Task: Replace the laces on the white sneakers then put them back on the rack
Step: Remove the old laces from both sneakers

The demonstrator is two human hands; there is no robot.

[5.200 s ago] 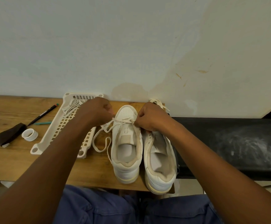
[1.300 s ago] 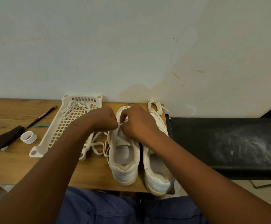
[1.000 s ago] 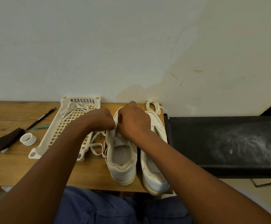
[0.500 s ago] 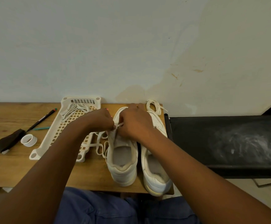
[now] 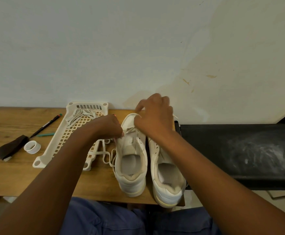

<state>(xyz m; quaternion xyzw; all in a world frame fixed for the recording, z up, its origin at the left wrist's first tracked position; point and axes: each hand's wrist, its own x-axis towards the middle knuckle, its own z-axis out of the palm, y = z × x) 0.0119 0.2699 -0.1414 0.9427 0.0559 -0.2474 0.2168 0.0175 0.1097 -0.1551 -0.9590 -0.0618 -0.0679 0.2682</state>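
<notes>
Presently we catalogue the lace gripped by both our left hand and right hand over the left sneaker, half threaded, slack trailing leftward on the tabletop; right sneaker unlaced, racking pending.

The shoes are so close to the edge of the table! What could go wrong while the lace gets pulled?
The right sneaker has its heel past the wooden table edge, so a hard tug might tip it off. The loose lace lies looped beside the left sneaker, touching the white rack; it might snag there as the left hand and right hand pull.
</notes>
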